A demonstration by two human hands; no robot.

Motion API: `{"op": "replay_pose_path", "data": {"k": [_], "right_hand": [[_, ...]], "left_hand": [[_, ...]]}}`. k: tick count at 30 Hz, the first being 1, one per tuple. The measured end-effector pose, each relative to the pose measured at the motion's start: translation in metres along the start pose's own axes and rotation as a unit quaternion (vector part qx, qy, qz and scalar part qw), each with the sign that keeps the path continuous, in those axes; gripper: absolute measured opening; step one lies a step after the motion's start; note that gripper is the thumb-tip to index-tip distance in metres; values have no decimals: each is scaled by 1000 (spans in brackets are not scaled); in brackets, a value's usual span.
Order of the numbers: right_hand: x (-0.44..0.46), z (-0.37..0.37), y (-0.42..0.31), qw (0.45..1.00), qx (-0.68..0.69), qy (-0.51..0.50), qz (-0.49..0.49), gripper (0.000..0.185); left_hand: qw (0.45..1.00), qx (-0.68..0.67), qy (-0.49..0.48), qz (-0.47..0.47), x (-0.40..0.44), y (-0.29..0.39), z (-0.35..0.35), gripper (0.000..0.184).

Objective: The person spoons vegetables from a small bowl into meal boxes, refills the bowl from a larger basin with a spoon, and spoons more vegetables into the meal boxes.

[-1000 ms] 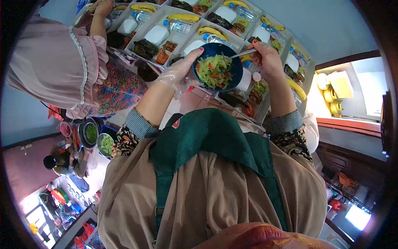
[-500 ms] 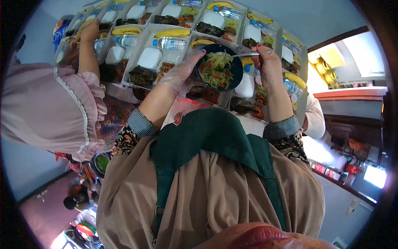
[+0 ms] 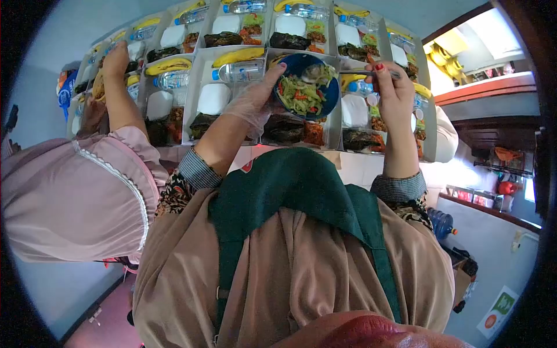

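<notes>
Plainly holding a blue bowl [image 3: 333, 98] of shredded vegetables [image 3: 297, 97] by its left rim, with the gloved left hand [image 3: 255, 101] clamped there. Pinching a spoon [image 3: 358, 72] by the handle in the right hand [image 3: 394, 86], its grip closed, with the head among the vegetables at the far right. Hovering above open white boxes [image 3: 200, 69]; just left, seeing a banana [image 3: 238, 56], water bottle [image 3: 241, 72] and white packet [image 3: 213, 98]. Farther left, seeing another person's hand [image 3: 116, 60].

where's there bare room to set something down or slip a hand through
A pale strip shows between the near boxes and green apron; table or floor, I can't tell. A hand might pass between blue bowl and right hand, below the spoon. The boxes look crowded.
</notes>
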State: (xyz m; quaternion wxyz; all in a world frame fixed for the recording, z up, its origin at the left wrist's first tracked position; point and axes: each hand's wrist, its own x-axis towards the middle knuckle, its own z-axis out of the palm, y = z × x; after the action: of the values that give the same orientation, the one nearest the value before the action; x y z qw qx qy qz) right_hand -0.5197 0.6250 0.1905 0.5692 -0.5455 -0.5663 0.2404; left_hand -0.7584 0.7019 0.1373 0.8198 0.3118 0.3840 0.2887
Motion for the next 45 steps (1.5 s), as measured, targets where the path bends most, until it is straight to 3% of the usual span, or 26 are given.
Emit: {"op": "replay_pose_path", "data": {"k": [2, 5, 6, 9, 12, 18, 21, 23, 28, 31, 34, 37, 40, 45], "right_hand": [[-12, 3, -15, 997, -35, -62, -18, 15], [-25, 10, -31, 957, -188, -156, -159, 12], [-27, 11, -33, 949, -205, -145, -189, 11], [-28, 9, -38, 937, -264, -108, -201, 11], [-38, 9, -53, 954, -256, -47, -147, 13], [-52, 15, -54, 945, -305, -24, -115, 17], [-52, 19, -28, 976, -210, 0, -49, 20], [-50, 19, -7, 994, -85, 19, 60, 22], [-46, 15, 27, 952, 145, 58, 262, 24], [-42, 9, 24, 951, 145, 58, 268, 24], [-38, 9, 10, 976, 83, -1, 200, 25], [-33, 12, 15, 964, 118, -12, 240, 25], [-28, 7, 24, 944, 182, 32, 272, 24], [-22, 3, 16, 947, 165, 66, 268, 23]], "left_hand": [[1000, -5, -2, 3, -1, -4, -3, 52], [1000, -18, -8, -6, 2, -14, -5, 53], [1000, -15, -9, -6, -2, -15, -4, 53], [1000, 0, 6, 9, -22, -17, 4, 54], [1000, 14, 6, 25, -32, -24, 8, 54], [999, -2, -9, 41, -31, -38, 7, 57], [998, -5, -36, 50, -23, -45, 2, 58], [998, -15, -39, 49, -25, -44, 6, 57], [998, -53, -13, 18, -47, -27, 20, 53], [998, -63, -7, 5, -37, -28, 15, 53], [998, -68, 6, -3, -31, -26, 11, 54], [997, -70, 8, -13, -28, -25, 12, 55], [998, -54, 11, -10, -31, -22, 14, 55], [999, -53, 8, -2, -41, -18, 18, 58]]}}
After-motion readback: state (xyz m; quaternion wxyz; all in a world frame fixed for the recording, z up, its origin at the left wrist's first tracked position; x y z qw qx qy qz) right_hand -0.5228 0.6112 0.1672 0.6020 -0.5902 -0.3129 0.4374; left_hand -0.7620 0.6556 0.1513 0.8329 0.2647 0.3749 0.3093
